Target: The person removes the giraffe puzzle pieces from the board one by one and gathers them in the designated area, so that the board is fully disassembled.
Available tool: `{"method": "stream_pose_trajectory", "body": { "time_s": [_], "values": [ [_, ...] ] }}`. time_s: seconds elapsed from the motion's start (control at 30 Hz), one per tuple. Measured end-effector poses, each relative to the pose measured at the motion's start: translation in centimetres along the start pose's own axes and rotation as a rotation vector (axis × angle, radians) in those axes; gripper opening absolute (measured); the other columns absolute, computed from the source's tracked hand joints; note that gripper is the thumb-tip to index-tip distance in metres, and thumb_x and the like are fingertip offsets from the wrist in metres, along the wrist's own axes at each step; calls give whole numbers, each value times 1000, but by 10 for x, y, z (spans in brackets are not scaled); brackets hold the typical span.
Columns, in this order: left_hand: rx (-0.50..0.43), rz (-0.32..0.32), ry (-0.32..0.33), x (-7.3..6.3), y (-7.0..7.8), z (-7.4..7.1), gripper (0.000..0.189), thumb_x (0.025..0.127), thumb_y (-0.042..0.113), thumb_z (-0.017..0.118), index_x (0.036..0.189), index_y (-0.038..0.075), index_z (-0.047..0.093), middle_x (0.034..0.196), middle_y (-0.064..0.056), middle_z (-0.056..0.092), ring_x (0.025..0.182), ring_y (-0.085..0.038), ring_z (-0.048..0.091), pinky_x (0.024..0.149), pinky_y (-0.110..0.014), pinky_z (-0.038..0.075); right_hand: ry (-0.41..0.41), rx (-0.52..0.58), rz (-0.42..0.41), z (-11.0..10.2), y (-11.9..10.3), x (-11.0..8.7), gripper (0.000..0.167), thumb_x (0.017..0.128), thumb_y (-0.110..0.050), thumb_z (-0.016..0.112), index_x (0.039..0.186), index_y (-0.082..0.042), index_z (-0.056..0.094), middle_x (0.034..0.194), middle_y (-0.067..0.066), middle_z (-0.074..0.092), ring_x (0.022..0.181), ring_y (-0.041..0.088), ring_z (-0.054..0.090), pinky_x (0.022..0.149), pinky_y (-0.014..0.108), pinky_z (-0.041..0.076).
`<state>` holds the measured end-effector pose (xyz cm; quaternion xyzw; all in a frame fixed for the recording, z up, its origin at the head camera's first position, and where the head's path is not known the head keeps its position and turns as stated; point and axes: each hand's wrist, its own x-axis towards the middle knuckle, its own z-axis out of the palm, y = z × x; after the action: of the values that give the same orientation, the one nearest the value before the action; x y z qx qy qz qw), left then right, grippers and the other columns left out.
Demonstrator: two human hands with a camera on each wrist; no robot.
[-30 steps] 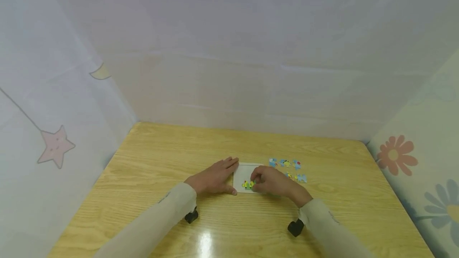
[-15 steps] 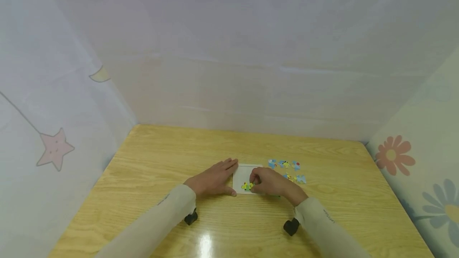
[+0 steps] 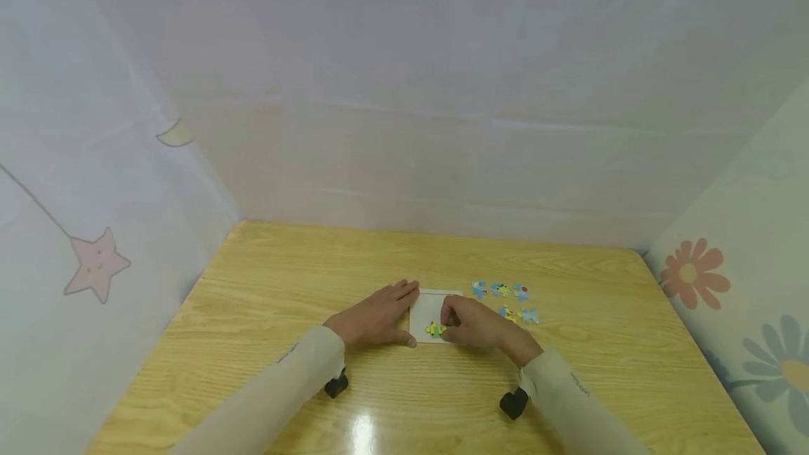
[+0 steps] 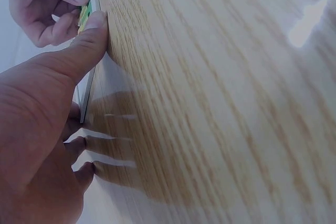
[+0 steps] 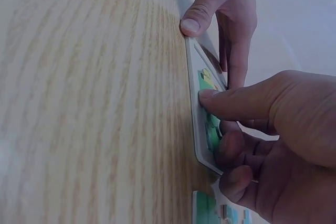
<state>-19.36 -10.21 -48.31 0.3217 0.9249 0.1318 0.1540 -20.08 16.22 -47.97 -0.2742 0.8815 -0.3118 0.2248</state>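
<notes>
A small white puzzle tray lies on the table between both hands. My left hand rests along its left side, fingers extended and thumb at the near corner. Yellow and green puzzle pieces sit in the tray's near part. My right hand is over the tray's near right part, fingers curled, and pinches a green puzzle piece between thumb and fingers. That piece is partly hidden by the fingers. In the right wrist view, the thumb lies right at the seam beside the neighbouring green and yellow piece.
Several loose blue and yellow puzzle pieces lie beyond and right of the right hand. A green-edged loose piece lies just off the tray's near right corner. The wooden table is bounded by pale cloth walls.
My right hand and wrist have shifted slightly left, bringing the fingers close against the pieces in the tray. The left hand holds its place on the tray's edge.
</notes>
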Motion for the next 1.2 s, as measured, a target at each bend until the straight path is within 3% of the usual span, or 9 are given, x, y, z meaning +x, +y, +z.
{"method": "stream_pose_trajectory", "body": {
  "time_s": [0.27,0.7,0.97,1.2],
  "values": [
    [11,-4,-3,2,-2,2,105,97,62,68,171,5,21,181,-8,17,169,-32,15,138,-50,21,4,-1,-24,2,3,-1,19,100,-16,75,115,-9,65,106,2,64,91,15,56,78,29,50],
    [-4,-4,2,1,-1,0,105,96,61,70,171,4,21,181,-9,18,169,-33,16,137,-51,22,16,-10,-25,1,0,0,17,99,-12,76,111,-10,63,109,3,63,93,16,55,81,29,50],
    [5,4,-1,1,0,-1,105,97,61,69,170,3,21,181,-11,18,169,-34,15,138,-51,21,19,-30,-51,1,1,1,15,100,-12,75,105,-14,61,103,-2,66,82,13,54,71,26,47],
    [-1,4,-3,1,0,-1,105,97,61,69,170,3,20,181,-11,18,169,-35,15,138,-51,22,32,41,-64,-2,2,-3,5,107,-14,66,102,-15,64,102,-4,70,79,9,57,68,24,49]
  ]
}}
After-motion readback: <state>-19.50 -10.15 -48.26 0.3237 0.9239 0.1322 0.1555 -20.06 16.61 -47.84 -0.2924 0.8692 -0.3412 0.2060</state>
